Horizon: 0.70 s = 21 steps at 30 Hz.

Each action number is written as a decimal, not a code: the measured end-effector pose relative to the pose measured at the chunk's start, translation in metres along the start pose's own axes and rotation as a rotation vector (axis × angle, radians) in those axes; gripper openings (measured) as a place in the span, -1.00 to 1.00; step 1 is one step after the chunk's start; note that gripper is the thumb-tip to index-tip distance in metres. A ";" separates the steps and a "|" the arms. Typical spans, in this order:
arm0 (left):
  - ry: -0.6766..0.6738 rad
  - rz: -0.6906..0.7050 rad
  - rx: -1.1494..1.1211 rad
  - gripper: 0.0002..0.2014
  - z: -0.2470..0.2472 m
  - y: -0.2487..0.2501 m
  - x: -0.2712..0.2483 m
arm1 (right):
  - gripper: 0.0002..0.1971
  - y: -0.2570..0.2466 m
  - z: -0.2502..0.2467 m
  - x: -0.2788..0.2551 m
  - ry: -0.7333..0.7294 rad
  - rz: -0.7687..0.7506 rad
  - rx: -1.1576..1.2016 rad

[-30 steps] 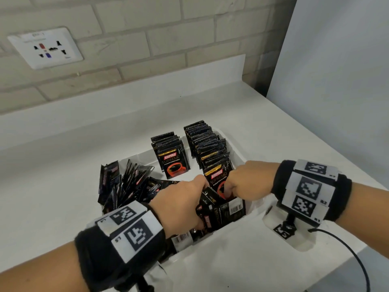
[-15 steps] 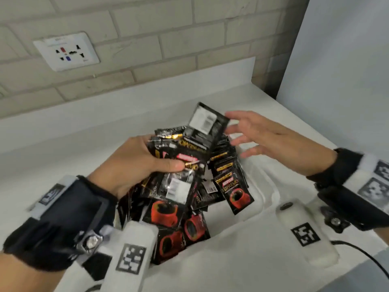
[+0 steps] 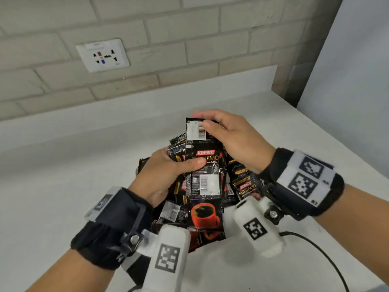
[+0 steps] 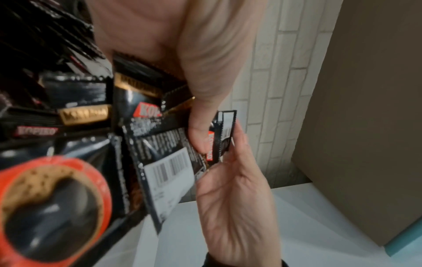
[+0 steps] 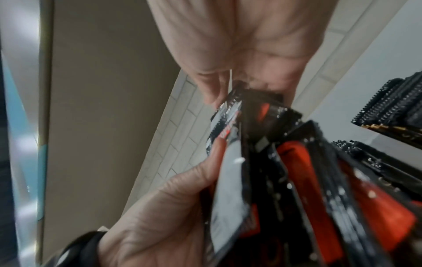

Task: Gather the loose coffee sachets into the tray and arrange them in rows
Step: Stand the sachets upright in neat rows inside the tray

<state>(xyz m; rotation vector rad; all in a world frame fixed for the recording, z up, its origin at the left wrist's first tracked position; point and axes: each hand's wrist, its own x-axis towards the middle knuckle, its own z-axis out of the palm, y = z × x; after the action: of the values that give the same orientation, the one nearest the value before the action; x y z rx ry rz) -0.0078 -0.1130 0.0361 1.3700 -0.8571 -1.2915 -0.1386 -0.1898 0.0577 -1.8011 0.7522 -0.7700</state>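
Fingers first: the left hand [image 3: 166, 171] is curled round a fat, messy bundle of Kopiko Supremo sachets [image 3: 203, 171], thumb clamped across the printed front of the top one, while the right hand [image 3: 229, 135] pinches a single sachet [image 3: 196, 129] by its upper edge, barcode side toward the head camera, thumb on the label and fingers behind. That one stands at the top of the bundle, touching it, and the whole lot is held up off the white counter [image 3: 63, 186]. Below the hands more sachets lie heaped, and the right wrist view catches a neat row of standing packs [image 5: 395, 106] off to one side; the tray itself is pretty much hidden under all this, so I can't tell its edges. My guess is these things are light, thin and glossy, so they'll slide against each other like playing cards and fan out if the squeeze loosens. They look floppy at the crimped ends but stiffer in the filled middle, so I'd grab across the middle for a stack and by the sealed edge for singles. Behind it all there's a brick wall with a wall socket [image 3: 103, 55].
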 end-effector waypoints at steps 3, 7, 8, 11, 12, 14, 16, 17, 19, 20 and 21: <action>0.026 -0.001 -0.017 -0.64 -0.001 -0.008 -0.002 | -0.68 0.003 0.000 -0.002 -0.073 0.041 -0.009; 0.115 0.009 -0.111 -0.56 0.001 -0.012 -0.002 | -0.38 0.009 -0.005 -0.010 -0.069 0.169 0.074; 0.141 0.020 -0.161 -0.52 0.001 -0.011 -0.001 | -0.22 0.011 -0.006 -0.014 -0.038 0.224 0.149; 0.219 0.086 -0.339 -0.48 0.004 -0.005 0.001 | 0.03 0.015 -0.006 -0.030 -0.092 0.385 0.324; 0.240 0.104 -0.391 -0.48 0.005 -0.004 0.001 | 0.02 0.018 -0.002 -0.036 -0.154 0.420 0.342; 0.256 0.122 -0.467 -0.52 0.008 -0.003 0.001 | -0.18 0.024 0.007 -0.046 -0.238 0.454 0.388; 0.268 0.121 -0.515 -0.56 0.009 -0.003 0.000 | -0.42 0.029 0.014 -0.052 -0.248 0.440 0.411; 0.276 0.119 -0.538 -0.56 0.009 -0.004 -0.001 | -0.47 0.031 0.016 -0.053 -0.235 0.429 0.420; 0.297 0.123 -0.598 -0.56 0.005 -0.003 -0.003 | -0.47 0.033 0.016 -0.055 -0.195 0.415 0.430; 0.312 0.120 -0.637 -0.57 0.002 -0.003 -0.004 | -0.46 0.033 0.015 -0.056 -0.180 0.410 0.426; 0.330 0.113 -0.679 -0.59 -0.002 -0.003 -0.004 | -0.46 0.034 0.014 -0.058 -0.170 0.402 0.413</action>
<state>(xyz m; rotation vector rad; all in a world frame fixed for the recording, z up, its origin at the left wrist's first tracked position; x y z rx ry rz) -0.0069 -0.1076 0.0338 0.9308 -0.2226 -1.0839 -0.1673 -0.1477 0.0117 -1.2715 0.7481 -0.4565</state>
